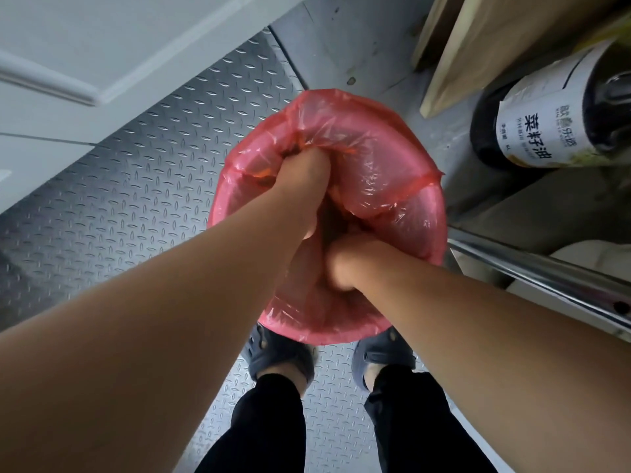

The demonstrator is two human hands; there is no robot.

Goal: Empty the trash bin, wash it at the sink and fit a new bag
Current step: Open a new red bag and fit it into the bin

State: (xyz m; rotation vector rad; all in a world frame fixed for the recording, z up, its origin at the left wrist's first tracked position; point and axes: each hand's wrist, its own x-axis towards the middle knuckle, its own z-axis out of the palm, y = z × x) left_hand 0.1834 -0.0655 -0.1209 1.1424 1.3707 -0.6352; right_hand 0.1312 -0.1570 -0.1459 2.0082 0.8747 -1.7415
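Checker-plate floor (112, 186) — hands (314, 213) bunching red bag (386, 172).

Bin (423, 213) stands before the feet (283, 363), oil bottle (546, 117) to its right

Red bag (386, 172) hides the bin beneath; both hands' fingers are buried in its folds; bottle (560, 110) cut off at right.

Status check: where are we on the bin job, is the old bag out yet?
Not yet. Nothing looks finished: the red bag still lines the bin on the metal floor. In hand: the left hand and right hand are both fisted on the bag's gathered mouth. Left: lifting it out, washing the bin, fitting a new bag; no sink is in view.
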